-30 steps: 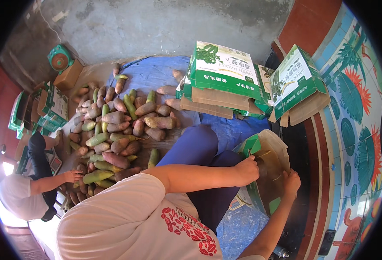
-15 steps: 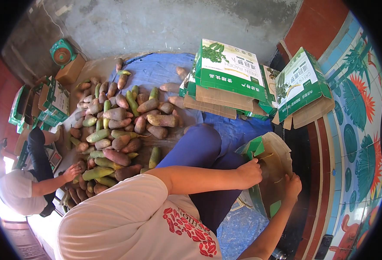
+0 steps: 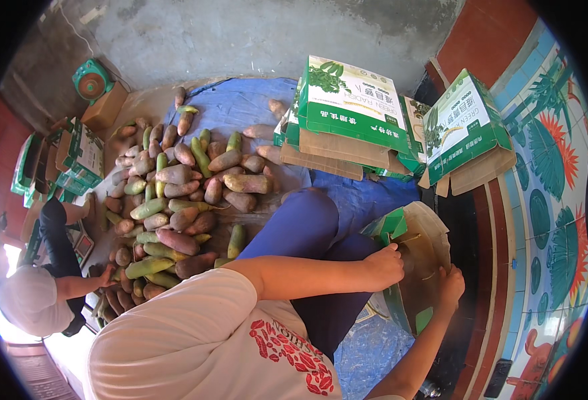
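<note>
An open cardboard box (image 3: 430, 230) with brown inner walls and green flaps stands to the right of my knees. My left hand (image 3: 384, 268) is closed on its near-left edge, beside a small green flap (image 3: 394, 225). Across the opening, my right hand (image 3: 451, 288) grips the opposite rim with bent fingers. The part of the box inside my grasp is partly hidden by my fingers. A second green flap (image 3: 424, 321) shows at the lower end of the opening.
Many green and purplish radishes (image 3: 180, 193) lie heaped to my left, partly on a blue tarp (image 3: 240, 100). Green-and-white cartons (image 3: 354, 100) stand ahead. A co-worker (image 3: 30, 300) reaches into the heap at far left. A tiled wall (image 3: 547, 200) borders the right.
Both my hands stay on the box with almost no movement. At the left, the co-worker's hand has shifted slightly back toward the co-worker.
</note>
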`<state>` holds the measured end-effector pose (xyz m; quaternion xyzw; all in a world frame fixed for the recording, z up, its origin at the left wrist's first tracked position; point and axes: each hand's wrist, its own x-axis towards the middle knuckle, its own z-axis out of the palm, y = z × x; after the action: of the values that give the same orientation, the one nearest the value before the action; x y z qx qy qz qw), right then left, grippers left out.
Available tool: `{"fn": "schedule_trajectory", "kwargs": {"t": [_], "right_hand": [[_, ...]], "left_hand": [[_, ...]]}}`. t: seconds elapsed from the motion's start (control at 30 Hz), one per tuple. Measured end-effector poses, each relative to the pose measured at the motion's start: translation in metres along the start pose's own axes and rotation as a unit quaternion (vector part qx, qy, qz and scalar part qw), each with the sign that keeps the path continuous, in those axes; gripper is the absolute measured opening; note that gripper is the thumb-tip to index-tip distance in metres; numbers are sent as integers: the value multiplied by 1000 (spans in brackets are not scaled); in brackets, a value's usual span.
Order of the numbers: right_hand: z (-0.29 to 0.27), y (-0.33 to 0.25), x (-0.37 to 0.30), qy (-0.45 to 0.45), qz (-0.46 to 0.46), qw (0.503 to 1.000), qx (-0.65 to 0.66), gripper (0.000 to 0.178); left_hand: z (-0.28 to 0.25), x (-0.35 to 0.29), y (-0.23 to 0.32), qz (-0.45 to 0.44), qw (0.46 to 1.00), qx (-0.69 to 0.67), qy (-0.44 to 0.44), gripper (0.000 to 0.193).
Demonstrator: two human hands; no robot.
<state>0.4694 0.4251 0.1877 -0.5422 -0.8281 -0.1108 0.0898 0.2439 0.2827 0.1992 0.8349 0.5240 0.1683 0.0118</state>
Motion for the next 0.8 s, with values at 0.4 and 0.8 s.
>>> {"fn": "schedule_trajectory", "kwargs": {"t": [0.4,0.8], "right_hand": [[-21,-13,-15,-18,-6,1000,18,18],[-45,-16,-68,179,49,974,128,11]], "left_hand": [[-7,2,-4,49,999,25,4,10],[-22,8,15,166,985,-12,33,17]]}}
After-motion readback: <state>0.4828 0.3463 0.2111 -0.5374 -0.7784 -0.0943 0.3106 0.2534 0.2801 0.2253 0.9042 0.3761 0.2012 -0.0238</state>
